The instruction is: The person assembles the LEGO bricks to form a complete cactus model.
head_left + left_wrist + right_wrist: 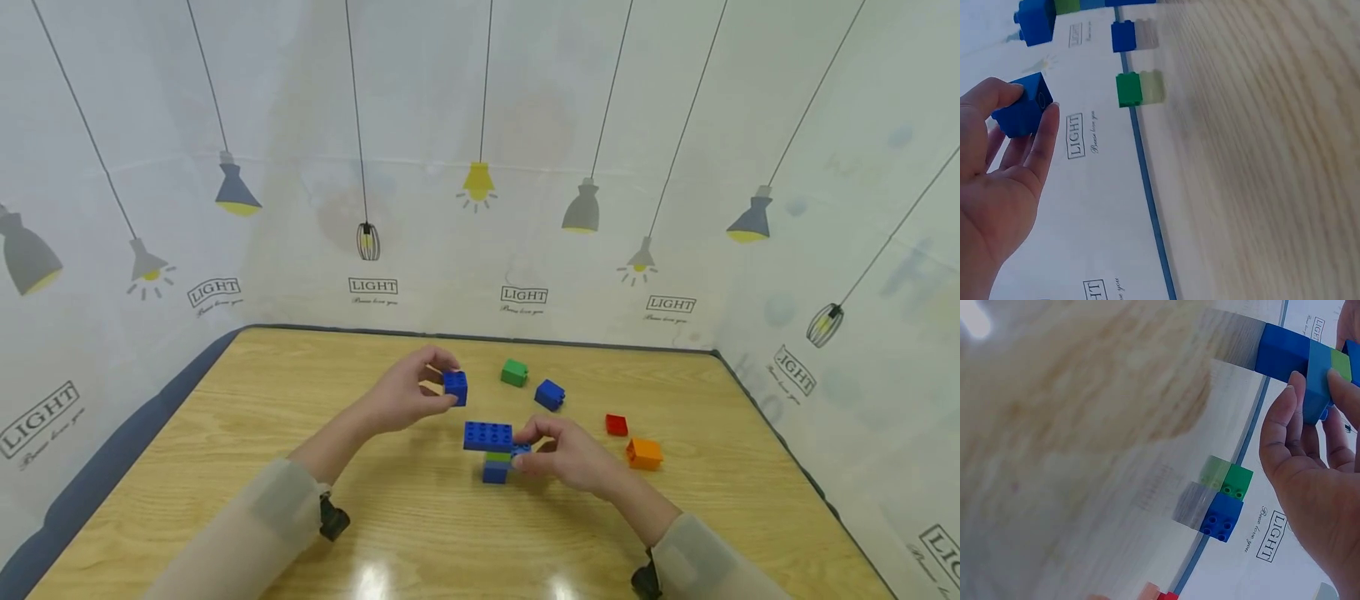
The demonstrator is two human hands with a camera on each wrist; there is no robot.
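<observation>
My left hand (412, 392) pinches a dark blue toy building brick (455, 388) between thumb and fingers, up and to the left of a small stack. In the left wrist view, that brick (1025, 105) is tilted, with the thumb across one side. The stack stands on the table, with a blue brick (494, 472) at its base, a light green layer (497, 457) and a long dark blue brick (487, 435) on top. At its right side my right hand (573, 454) grips a lighter blue brick (1317, 381), which sits against the base brick (1282, 353) in the right wrist view.
Behind the stack lie a green brick (514, 372) and another blue brick (551, 395). Farther right are a small red brick (617, 425) and an orange brick (645, 454), near the right forearm. A lamp-printed curtain (435, 317) surrounds the wooden table (300, 383).
</observation>
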